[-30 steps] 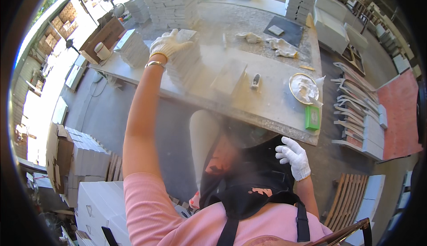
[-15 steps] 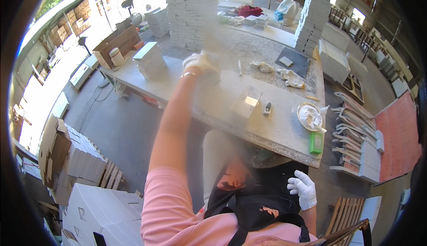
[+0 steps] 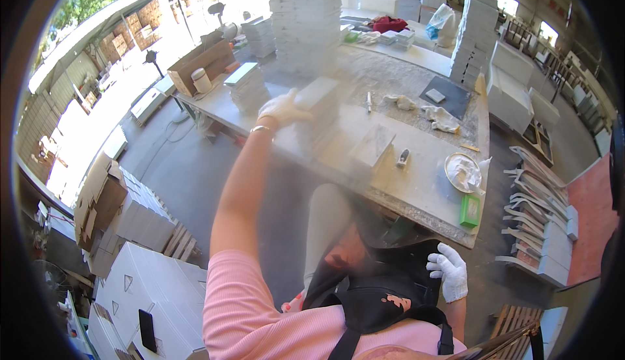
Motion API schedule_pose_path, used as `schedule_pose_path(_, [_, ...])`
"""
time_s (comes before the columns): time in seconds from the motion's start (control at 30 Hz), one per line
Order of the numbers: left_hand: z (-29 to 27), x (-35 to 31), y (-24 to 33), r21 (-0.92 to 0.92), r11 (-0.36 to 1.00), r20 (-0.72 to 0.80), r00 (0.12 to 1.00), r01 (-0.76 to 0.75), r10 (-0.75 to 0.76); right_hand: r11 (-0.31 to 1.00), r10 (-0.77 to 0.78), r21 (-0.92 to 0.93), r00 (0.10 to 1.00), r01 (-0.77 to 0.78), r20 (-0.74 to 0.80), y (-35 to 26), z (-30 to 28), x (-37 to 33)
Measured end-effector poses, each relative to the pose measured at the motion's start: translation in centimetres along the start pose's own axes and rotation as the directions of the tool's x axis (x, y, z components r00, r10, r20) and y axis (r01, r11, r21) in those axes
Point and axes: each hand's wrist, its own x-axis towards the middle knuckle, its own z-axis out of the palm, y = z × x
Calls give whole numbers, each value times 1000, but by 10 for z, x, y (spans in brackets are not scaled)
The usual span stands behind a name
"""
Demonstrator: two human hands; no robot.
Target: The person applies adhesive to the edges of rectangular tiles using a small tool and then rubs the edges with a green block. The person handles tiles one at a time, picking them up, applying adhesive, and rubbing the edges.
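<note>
My left hand (image 3: 284, 110), in a white glove, reaches out over the worktable at the left edge of a stack of flat white slabs (image 3: 318, 103). Its fingers are spread, with nothing visible in them; haze over the picture hides whether they touch the stack. Low in front of my body hangs my right hand (image 3: 449, 273), gloved too, its fingers loosely bent, apart and holding nothing. To the left of the left hand stands a smaller stack of white slabs (image 3: 247, 90). A single white block (image 3: 374, 146) sits nearer to me on the table.
The worktable (image 3: 416, 194) carries a small tool (image 3: 403, 158), a dish of white paste (image 3: 463, 171), a green box (image 3: 470, 211), crumpled cloths (image 3: 441, 118) and a dark mat (image 3: 449, 95). Tall slab stacks (image 3: 303, 21) rise behind. White cartons (image 3: 146, 282) stand at lower left.
My left hand has drawn back from over the slab stack to its left edge, its fingers now spread. The whole view has shifted. My right hand stays much the same.
</note>
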Motion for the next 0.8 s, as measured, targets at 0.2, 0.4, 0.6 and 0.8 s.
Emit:
schedule_pose_path(0.2, [13,-37,-21,-40,999,-208,978,8,-16,999,-25,36,995,22,95,2,-1,22])
schedule_pose_path(0.4, [43,-49,-16,-180,981,-252,960,76,-120,999,-35,47,986,27,162,-8,8,56])
schedule_pose_path(0.6, [112,-78,-23,-522,828,-210,909,207,-360,996,-1,92,986,-15,168,-2,10,88])
schedule_pose_path(0.8, [178,-107,13,-861,429,112,924,274,-365,989,79,110,978,-101,193,-2,16,110])
